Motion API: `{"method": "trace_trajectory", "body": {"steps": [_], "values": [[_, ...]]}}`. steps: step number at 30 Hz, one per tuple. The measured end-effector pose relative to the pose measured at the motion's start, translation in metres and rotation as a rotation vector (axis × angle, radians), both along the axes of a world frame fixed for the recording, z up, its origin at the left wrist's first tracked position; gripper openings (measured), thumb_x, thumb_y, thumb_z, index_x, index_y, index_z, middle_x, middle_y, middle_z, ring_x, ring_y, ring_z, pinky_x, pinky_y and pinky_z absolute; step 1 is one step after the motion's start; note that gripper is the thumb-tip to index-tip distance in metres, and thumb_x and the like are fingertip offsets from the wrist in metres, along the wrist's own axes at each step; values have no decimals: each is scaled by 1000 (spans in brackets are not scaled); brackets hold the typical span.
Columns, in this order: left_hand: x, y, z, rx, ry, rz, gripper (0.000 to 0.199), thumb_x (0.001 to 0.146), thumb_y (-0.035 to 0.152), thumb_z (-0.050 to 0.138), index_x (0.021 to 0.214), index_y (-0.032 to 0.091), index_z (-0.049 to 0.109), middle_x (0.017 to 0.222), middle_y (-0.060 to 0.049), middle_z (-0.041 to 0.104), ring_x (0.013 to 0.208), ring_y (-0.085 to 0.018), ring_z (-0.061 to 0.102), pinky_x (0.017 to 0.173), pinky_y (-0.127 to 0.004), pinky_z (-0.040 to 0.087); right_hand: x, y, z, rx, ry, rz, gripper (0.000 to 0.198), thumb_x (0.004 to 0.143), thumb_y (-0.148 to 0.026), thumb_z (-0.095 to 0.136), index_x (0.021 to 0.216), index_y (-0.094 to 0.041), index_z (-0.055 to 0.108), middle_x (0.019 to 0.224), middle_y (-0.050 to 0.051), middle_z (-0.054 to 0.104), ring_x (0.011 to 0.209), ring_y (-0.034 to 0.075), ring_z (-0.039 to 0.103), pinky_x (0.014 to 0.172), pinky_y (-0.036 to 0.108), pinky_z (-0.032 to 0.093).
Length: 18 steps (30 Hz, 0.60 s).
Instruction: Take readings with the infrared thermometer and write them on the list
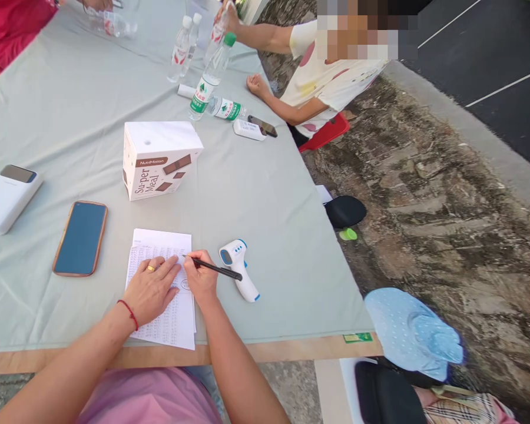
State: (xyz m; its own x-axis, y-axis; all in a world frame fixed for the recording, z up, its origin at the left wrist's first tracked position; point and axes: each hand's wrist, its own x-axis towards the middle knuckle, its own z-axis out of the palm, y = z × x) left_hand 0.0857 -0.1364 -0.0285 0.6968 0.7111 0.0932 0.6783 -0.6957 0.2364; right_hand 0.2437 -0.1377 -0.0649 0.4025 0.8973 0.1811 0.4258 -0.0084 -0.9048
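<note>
Nearest on the desk [300, 306] is paper [179, 330], at least two sheets, with rows of small writing. There are two grips on it. The left grip [156, 288] lies flat, palm down, with its fingers stretched out and nothing held in it. It has one ring [151, 268], and one red band [129, 315] goes round the wrist. The right grip [201, 280] is just to the right, closed in a pinch around one black pen [218, 270]. The pen's tip pokes out left, next to the left fingers, and its back end sticks out to the right. The paper is under both grips.

One thermometer [238, 268] lies to the right of the pen. To the left is one big phone [80, 238], then one white block [4, 203]. Farther on stands one box [163, 156].

Far right, one small phone [262, 125] lies beside one small white block [249, 130]. I count six bottles [198, 100]: three stand, two lie down, and one is in a hand [232, 19] of a person in white [300, 82]. Far left is one more person, in red [13, 29].
</note>
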Motion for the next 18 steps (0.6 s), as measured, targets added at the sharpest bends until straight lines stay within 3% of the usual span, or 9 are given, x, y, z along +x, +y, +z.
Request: {"method": "trace_trajectory", "body": {"steps": [18], "values": [[-1, 1, -1, -25, -42, -3, 40, 92, 29, 52, 131, 19, 53, 140, -8, 53, 117, -28, 52, 94, -43, 40, 0, 0, -3, 7, -6, -12, 10, 77, -29, 51, 70, -22, 51, 59, -5, 52, 55, 13, 47, 55, 26, 41]]}}
